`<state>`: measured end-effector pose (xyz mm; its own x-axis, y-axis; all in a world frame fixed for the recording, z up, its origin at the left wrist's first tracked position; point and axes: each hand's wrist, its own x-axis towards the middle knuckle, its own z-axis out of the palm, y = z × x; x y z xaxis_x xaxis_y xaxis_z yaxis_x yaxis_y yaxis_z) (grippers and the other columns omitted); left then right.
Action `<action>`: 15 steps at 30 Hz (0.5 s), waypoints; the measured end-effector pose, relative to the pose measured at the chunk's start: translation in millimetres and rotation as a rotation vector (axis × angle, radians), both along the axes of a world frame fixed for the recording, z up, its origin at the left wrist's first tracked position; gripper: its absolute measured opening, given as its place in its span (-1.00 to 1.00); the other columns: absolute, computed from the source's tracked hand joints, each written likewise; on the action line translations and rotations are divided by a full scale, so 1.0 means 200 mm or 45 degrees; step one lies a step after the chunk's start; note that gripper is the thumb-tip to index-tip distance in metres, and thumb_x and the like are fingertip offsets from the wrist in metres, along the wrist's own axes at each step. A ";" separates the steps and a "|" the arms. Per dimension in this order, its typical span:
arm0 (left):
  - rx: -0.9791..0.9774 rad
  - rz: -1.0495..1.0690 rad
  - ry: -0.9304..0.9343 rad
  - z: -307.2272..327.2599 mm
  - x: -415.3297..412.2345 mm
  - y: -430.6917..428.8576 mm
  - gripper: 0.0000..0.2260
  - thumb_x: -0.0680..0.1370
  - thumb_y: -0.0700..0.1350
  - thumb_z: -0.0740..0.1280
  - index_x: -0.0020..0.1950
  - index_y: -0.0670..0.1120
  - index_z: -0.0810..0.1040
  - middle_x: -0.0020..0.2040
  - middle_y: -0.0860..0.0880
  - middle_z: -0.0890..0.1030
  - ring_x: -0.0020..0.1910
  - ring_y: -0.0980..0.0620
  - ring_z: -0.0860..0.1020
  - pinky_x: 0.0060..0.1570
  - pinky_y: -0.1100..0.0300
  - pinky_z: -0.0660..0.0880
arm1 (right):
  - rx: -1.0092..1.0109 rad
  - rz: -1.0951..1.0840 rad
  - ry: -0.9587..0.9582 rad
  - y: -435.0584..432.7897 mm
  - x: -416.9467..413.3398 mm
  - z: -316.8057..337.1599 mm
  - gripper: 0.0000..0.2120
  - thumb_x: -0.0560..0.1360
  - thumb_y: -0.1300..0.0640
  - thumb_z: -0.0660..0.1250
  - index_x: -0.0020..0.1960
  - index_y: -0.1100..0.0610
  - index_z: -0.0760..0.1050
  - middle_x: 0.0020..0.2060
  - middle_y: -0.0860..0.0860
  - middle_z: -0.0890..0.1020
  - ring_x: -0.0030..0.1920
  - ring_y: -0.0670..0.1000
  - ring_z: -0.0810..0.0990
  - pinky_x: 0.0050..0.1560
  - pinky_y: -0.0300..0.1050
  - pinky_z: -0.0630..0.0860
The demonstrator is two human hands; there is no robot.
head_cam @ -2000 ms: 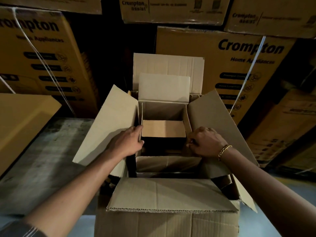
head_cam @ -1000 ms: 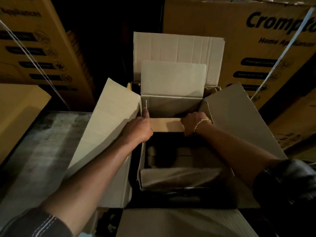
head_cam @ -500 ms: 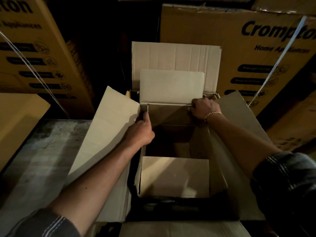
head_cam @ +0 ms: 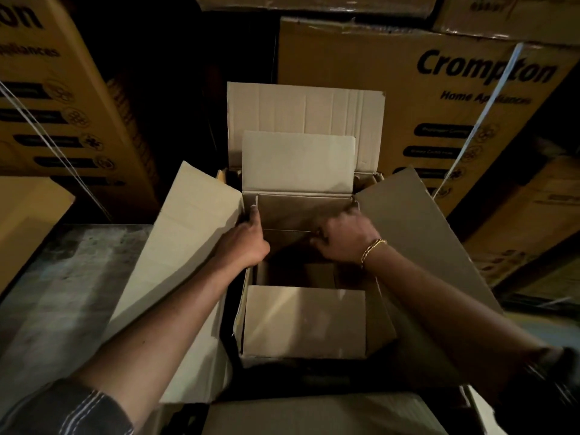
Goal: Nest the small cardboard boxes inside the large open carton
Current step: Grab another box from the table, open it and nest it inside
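Cardboard in cardboard: one small box sits inside the large carton, flaps up. Left hand clamps its left wall; right hand curls its fingers round a side flap toward the carton's far edge. Nested, I'd say; settling it remains.

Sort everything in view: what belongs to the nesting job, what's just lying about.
Job: large carton; small box inside it; left hand and right hand, both holding that box.
Lying about: stacked Crompton cartons; grey concrete surface.
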<state>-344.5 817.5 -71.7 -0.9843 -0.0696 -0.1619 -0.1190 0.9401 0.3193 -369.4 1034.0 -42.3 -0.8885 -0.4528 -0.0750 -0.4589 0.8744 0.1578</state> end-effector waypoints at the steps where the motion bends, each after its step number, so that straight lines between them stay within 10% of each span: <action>1: 0.012 0.002 -0.004 0.00 0.00 0.00 -0.22 0.57 -0.15 0.24 0.65 -0.07 -0.17 0.38 -0.25 0.51 0.22 -0.24 0.57 0.13 -0.06 0.53 | 0.086 0.041 -0.168 -0.01 0.06 -0.02 -0.55 0.57 -0.28 0.14 0.25 0.00 0.52 0.11 0.08 0.66 0.17 0.14 0.61 0.18 0.01 0.42; 5: 0.059 0.069 -0.024 0.02 0.05 0.03 -0.21 0.60 -0.11 0.25 0.65 -0.06 -0.23 0.42 -0.22 0.48 0.23 -0.21 0.56 0.08 0.00 0.49 | 0.197 0.118 -0.701 -0.02 0.27 -0.11 -0.42 0.51 -0.32 0.23 0.40 -0.01 0.46 0.32 0.09 0.53 0.31 0.18 0.53 0.23 0.01 0.47; 15: 0.166 0.092 -0.062 0.03 0.27 0.08 -0.19 0.62 -0.07 0.25 0.63 -0.03 -0.29 0.58 -0.21 0.25 0.41 -0.22 0.43 0.26 -0.03 0.42 | -0.048 0.135 -0.565 0.10 0.73 0.03 -0.73 0.57 -0.06 0.25 0.23 -0.08 0.54 0.13 0.10 0.65 0.15 0.19 0.62 -0.02 -0.05 0.49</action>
